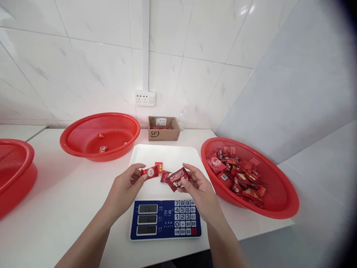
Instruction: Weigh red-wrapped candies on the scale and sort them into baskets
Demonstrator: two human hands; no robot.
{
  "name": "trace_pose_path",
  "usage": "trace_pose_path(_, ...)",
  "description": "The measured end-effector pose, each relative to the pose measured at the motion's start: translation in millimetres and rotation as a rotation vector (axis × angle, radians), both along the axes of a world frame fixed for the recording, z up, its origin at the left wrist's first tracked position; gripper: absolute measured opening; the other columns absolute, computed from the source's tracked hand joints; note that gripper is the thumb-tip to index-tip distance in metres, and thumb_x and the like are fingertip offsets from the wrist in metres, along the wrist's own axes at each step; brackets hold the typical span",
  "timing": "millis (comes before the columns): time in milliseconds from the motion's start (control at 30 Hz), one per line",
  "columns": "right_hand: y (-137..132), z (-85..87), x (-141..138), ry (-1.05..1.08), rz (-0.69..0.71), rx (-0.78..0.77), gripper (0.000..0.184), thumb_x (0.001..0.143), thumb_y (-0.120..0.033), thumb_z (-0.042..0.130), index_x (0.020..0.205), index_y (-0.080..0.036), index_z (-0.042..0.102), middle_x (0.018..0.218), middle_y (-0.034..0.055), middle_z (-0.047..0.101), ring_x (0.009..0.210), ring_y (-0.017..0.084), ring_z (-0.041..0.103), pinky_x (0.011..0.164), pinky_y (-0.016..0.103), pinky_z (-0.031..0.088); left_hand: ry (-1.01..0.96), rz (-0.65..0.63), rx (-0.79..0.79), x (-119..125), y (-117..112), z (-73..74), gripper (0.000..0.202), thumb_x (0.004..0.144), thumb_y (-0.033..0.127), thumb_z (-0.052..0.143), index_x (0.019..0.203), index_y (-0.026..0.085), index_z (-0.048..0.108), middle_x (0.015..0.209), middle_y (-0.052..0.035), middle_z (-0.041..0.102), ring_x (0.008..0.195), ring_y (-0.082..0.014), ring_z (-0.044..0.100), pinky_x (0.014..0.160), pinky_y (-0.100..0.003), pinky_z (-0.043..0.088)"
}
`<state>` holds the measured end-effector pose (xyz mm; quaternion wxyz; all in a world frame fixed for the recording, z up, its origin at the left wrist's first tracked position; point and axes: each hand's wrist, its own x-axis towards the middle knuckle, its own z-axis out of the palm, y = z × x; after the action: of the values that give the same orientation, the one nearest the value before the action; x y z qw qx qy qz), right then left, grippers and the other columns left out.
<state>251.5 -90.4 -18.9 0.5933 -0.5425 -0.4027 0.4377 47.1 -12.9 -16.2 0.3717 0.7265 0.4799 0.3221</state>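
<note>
Between thumb and fingers, my left hand [128, 185] pinches a small red candy packet [150, 172] with a pale round mark. My right hand [198, 188] grips a dark red candy packet [175, 179] with light lettering. Both hands are over the white pan [167, 152] of a digital scale. Another dark red packet [164, 176] and a bright red packet [158, 167] show between the hands; whether they are held or lie on the pan I cannot tell. Nearer to me is the scale's blue panel [167, 232], with number keys and three displays.
On the right, a tilted red basket [279, 208] holds many wrapped candies [240, 175]. Another red basket [67, 143] at back left contains a few packets. Part of a third basket [25, 178] shows at far left. A cardboard box [164, 136] stands behind the scale, below a wall socket [145, 98].
</note>
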Motion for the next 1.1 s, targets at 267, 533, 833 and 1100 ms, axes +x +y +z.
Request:
trace_pose_path(267,0.5,4.7,3.4,-0.176,0.159,0.009,0.036,0.083,-0.033,0.058,0.117,-0.025,0.054,0.109,0.0052,0.064,0.094,0.018,0.061,0.080,0.035,0.051,0.122,-0.068,0.182,10.2,-5.2,-2.8,0.030,0.088,0.042,0.047,0.111,0.025,0.058,0.102,-0.0054,0.058,0.091,-0.0210,0.055,0.072,-0.031,0.045)
trace_pose_path(533,-9.9,15.0,1.8,-0.299,0.355,-0.030,0.054,0.086,-0.025,0.054,0.136,-0.033,0.038,0.125,0.0046,0.059,0.099,0.020,0.060,0.088,0.043,0.048,-0.235,-0.429,-0.246,32.3,-17.9,10.4,0.017,0.086,0.033,0.051,0.098,0.023,0.060,0.087,-0.0019,0.064,0.080,-0.0170,0.059,0.072,-0.032,0.046)
trace_pose_path(833,-7.3,9.4,2.8,-0.256,0.316,-0.022,0.064,0.085,-0.028,0.057,0.141,-0.034,0.029,0.123,0.0051,0.058,0.080,0.013,0.056,0.079,0.036,0.049,-0.264,-0.385,-0.242,36.3,-14.0,4.1,0.016,0.088,0.035,0.048,0.083,0.021,0.054,0.073,0.0024,0.055,0.066,-0.0126,0.050,0.062,-0.026,0.041)
trace_pose_path(1100,-6.8,7.2,-1.2,-0.225,0.326,-0.002,0.064,0.085,-0.028,0.057,0.141,-0.035,0.028,0.125,0.0046,0.055,0.077,0.013,0.054,0.078,0.035,0.049,-0.323,-0.397,-0.300,34.5,-14.7,2.2,0.017,0.087,0.035,0.052,0.095,0.021,0.058,0.084,-0.0006,0.064,0.078,-0.0152,0.059,0.074,-0.030,0.046)
